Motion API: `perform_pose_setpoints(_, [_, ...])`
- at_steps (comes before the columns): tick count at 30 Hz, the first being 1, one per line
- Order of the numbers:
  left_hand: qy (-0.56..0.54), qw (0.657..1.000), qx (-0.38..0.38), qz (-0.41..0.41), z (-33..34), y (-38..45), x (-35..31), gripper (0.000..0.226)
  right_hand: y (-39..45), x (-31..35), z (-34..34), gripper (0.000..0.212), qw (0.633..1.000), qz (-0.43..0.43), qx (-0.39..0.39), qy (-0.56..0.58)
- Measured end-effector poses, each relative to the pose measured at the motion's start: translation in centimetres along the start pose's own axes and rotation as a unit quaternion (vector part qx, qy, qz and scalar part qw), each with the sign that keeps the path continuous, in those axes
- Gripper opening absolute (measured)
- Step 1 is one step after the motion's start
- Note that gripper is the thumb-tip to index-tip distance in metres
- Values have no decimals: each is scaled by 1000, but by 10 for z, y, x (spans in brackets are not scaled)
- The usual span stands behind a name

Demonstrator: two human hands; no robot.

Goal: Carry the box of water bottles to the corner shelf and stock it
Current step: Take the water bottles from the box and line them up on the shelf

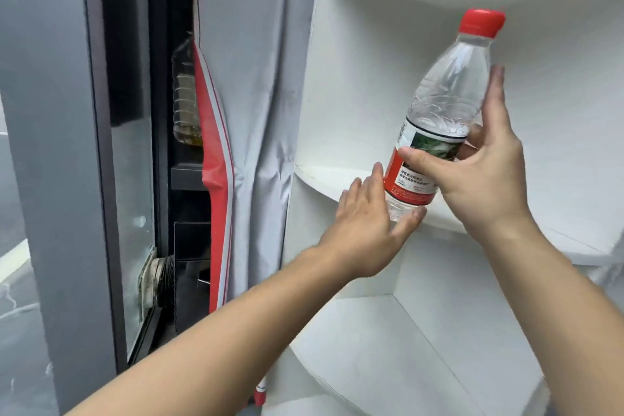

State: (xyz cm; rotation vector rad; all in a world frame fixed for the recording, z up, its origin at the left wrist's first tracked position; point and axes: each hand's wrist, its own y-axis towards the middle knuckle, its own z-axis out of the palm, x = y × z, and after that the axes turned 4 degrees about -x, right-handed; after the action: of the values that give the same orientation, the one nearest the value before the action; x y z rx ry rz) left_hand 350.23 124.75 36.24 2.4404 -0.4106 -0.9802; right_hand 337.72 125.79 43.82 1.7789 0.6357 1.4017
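Observation:
A clear water bottle [442, 101] with a red cap and a red-and-white label is held up, tilted to the right, in front of the white corner shelf [354, 78]. My right hand [486, 172] grips it around the label, thumb in front and fingers behind. My left hand [368, 230] cups the bottle's base from below and the left, fingers spread and touching it. The bottle's bottom hovers just above the front edge of the middle shelf board [320, 179]. The box of bottles is out of view.
A lower shelf board [422, 365] lies beneath, another board above. Left of the shelf hang a grey curtain [256, 78] with a red strip, then a dark glass-fronted cabinet [135, 179] holding a large jug.

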Motion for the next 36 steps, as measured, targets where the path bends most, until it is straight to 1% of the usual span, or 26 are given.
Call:
perform_pose_setpoints(2, [55, 998, 35, 5, 10, 5, 0, 84, 14, -10, -11, 122, 999, 18, -10, -37])
perform_pose_setpoints(4, [103, 994, 43, 17, 18, 5, 7, 79, 22, -23, -18, 122, 996, 37, -21, -83])
perform_pose_setpoints(7, [147, 988, -4, 47, 27, 5, 16, 70, 32, -40, -25, 122, 989, 65, -52, -121])
perform_pose_setpoints(10, [174, 981, -53, 71, 34, 4, 21, 72, 46, -55, -27, 122, 982, 82, -74, -154])
perform_pose_setpoints(12, [180, 979, -61, 78, 38, 4, 22, 72, 57, -67, -27, 118, 971, 99, -89, -200])
perform_pose_setpoints(13, [181, 978, -61, 78, 38, 4, 24, 71, 63, -74, -26, 113, 964, 114, -98, -220])
perform_pose_setpoints(16, [187, 978, -56, 77, 38, 5, 23, 71, 82, -92, -25, 82, 947, 156, -112, -257])
perform_pose_setpoints(18, [185, 978, -59, 78, 38, 5, 22, 75, 95, -103, -23, 74, 941, 171, -103, -273])
perform_pose_setpoints(21, [176, 980, -59, 76, 37, 6, 21, 78, 108, -118, -23, 79, 933, 174, -100, -299])
perform_pose_setpoints(23, [183, 979, -52, 74, 37, 6, 21, 73, 115, -126, -26, 81, 925, 181, -101, -319])
perform_pose_setpoints(25, [187, 978, -49, 73, 36, 7, 22, 70, 123, -133, -30, 80, 917, 192, -99, -335])
perform_pose_setpoints(31, [184, 980, -38, 66, 35, 5, 20, 74, 138, -142, -36, 77, 904, 219, -86, -358])
perform_pose_setpoints(34, [184, 981, -29, 61, 35, 5, 19, 76, 136, -145, -33, 77, 897, 205, -101, -378])
perform_pose_setpoints(36, [185, 981, -27, 60, 35, 6, 19, 69, 133, -147, -28, 78, 896, 188, -119, -385])
